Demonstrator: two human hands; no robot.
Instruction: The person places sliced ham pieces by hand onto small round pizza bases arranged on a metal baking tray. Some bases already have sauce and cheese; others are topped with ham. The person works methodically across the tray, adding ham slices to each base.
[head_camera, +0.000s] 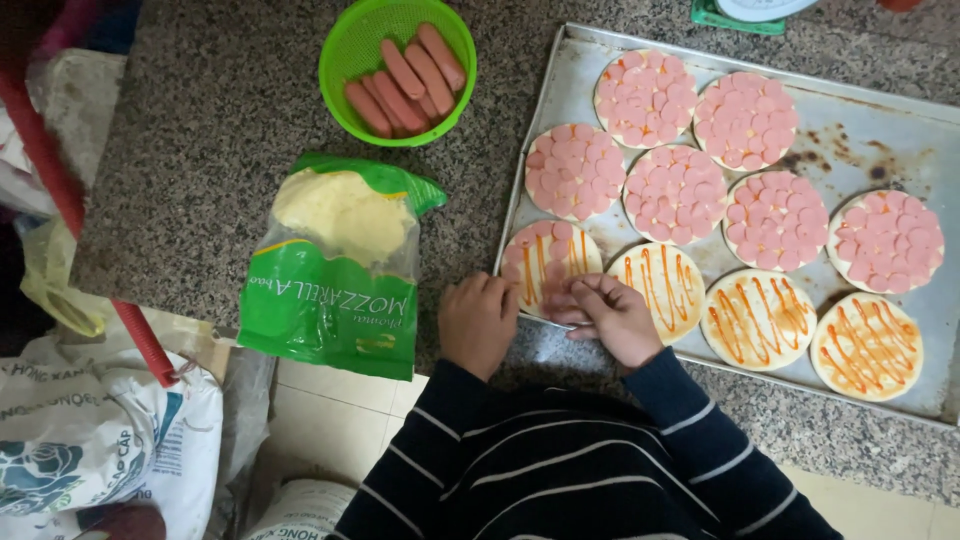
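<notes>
Both hands (478, 322) (612, 316) at half-topped pizza base (548, 262) on metal tray (860, 140)

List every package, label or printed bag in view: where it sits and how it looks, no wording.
Cheese bag: on the granite counter left of the baking tray, opened, clear top with pale shredded cheese, green and white printed lower half.
White sack: lower left, below the counter, soft woven plastic with blue-green print.
Second printed sack: bottom edge, white, mostly hidden.
Green-edged object: top edge, cropped; cannot tell what it is.
</notes>
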